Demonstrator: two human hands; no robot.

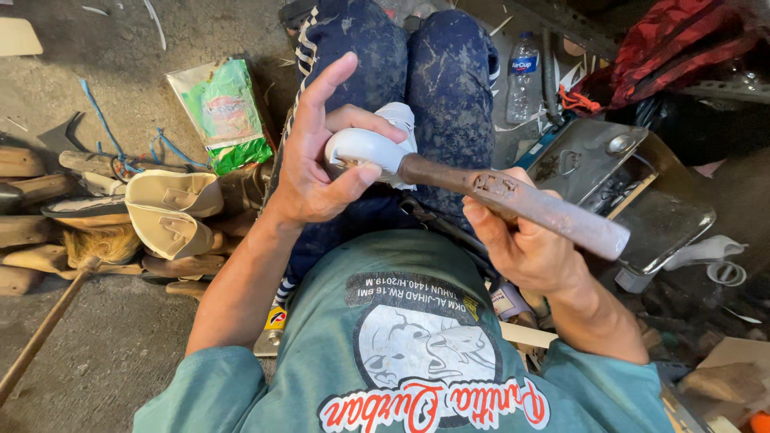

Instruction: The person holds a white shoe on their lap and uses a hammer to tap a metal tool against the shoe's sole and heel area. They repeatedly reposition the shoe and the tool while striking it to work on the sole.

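My left hand (314, 152) grips a white shoe piece (362, 147) over my lap, thumb and fingers curled round its rounded end. My right hand (521, 240) holds a long rusty metal tool (521, 202) by its thick handle. The tool's narrow end presses against the white piece just beside my left thumb. Both hands hover above my dark spattered trousers (449, 72).
On the floor at left lie several wooden shoe lasts (32, 232), beige shoe uppers (168, 210), a green packet (224, 112) and a broom (72, 273). A plastic water bottle (521, 76), a metal tin lid (593, 156) and a red bag (682, 48) sit at right.
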